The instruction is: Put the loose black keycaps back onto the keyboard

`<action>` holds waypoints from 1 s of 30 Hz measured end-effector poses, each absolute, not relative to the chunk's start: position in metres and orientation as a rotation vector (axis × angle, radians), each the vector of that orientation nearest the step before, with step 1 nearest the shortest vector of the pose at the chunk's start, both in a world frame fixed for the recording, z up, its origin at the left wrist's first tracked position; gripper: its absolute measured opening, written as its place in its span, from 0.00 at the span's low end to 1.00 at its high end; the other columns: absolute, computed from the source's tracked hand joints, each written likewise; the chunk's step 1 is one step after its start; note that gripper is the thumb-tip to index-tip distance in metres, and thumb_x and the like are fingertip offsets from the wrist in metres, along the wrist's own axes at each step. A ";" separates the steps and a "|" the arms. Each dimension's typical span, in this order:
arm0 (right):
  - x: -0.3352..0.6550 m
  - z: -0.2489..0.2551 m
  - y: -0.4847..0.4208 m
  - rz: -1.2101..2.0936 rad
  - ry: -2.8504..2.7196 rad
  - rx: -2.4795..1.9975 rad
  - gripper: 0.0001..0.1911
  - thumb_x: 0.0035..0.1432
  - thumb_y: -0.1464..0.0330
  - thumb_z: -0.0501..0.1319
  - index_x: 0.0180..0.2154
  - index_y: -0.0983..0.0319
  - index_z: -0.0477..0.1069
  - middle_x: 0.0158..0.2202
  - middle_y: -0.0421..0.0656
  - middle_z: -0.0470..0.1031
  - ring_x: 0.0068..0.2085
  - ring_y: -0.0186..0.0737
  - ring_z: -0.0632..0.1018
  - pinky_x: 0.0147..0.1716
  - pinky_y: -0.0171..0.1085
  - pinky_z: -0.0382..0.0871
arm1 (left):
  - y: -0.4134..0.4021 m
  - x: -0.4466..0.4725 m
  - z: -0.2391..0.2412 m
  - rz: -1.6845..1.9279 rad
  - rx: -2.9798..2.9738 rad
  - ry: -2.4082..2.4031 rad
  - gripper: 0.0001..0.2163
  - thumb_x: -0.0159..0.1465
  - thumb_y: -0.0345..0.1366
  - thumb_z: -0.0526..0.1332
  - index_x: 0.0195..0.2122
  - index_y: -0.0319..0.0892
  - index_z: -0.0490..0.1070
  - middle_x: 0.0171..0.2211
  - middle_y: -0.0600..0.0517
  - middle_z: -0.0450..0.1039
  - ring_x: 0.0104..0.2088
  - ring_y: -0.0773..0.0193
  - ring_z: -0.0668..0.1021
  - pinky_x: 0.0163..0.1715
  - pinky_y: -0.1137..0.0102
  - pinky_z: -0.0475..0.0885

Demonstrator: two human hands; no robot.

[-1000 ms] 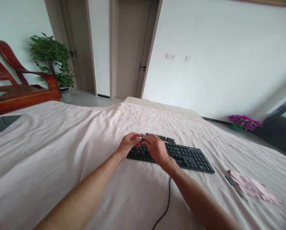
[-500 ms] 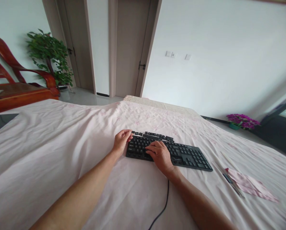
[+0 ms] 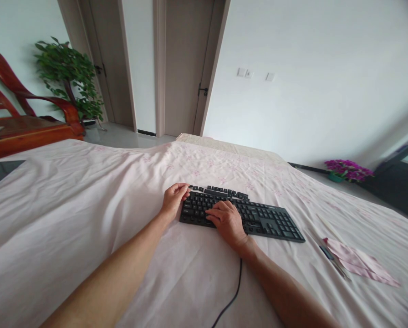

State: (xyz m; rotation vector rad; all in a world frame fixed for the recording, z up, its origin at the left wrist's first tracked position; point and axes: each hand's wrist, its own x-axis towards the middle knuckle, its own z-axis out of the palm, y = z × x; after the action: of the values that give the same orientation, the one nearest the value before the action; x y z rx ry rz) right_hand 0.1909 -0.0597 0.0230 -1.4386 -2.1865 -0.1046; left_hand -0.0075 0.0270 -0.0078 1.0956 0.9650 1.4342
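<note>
Right hand (image 3: pixel 227 221) lies flat on keyboard (image 3: pixel 270 222) (left hand (image 3: pixel 173 200) curled over its corner).

Cannot read legends on keyboard (image 3: pixel 258 218), see keys under right hand (image 3: pixel 227 221), tell whether left hand (image 3: pixel 173 199) grips anything, identify thin tool (image 3: pixel 328 252) at 4 o'clock, or follow cable (image 3: pixel 238 282) past 6 o'clock edge.

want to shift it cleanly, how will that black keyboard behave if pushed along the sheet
The keyboard looks flat and rigid, so it likely slides whole rather than tipping. The loose pink sheet may bunch ahead of it. Its cable would probably trail behind.
</note>
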 end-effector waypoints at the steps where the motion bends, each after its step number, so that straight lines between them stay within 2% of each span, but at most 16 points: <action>1: 0.191 0.024 -0.060 -0.108 -2.193 -1.438 0.08 0.56 0.62 0.63 0.38 0.51 0.78 0.36 0.41 0.74 0.39 0.41 0.69 0.40 0.40 0.62 | 0.027 -0.008 -0.008 1.436 1.095 0.960 0.20 0.53 0.48 0.64 0.39 0.38 0.74 0.32 0.48 0.77 0.30 0.66 0.77 0.28 0.74 0.69; 21: 0.184 0.026 -0.066 -0.264 -2.293 -1.470 0.09 0.61 0.64 0.58 0.37 0.53 0.77 0.33 0.42 0.72 0.37 0.39 0.68 0.37 0.38 0.56 | 0.025 -0.008 -0.006 1.422 1.104 0.961 0.18 0.53 0.47 0.64 0.38 0.38 0.74 0.31 0.49 0.77 0.29 0.67 0.76 0.29 0.74 0.68; 30: 0.184 0.026 -0.066 -0.208 -2.293 -1.491 0.08 0.60 0.65 0.59 0.36 0.54 0.77 0.31 0.41 0.72 0.35 0.38 0.70 0.36 0.37 0.57 | 0.023 -0.008 -0.006 1.424 1.121 0.955 0.18 0.54 0.47 0.64 0.39 0.38 0.74 0.32 0.48 0.77 0.30 0.66 0.76 0.30 0.74 0.69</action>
State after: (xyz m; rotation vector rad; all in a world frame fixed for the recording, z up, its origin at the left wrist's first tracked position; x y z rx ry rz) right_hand 0.1840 -0.0660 0.0265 -1.4907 -2.2930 -0.2084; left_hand -0.0077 0.0227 -0.0063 1.1211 0.9555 1.4237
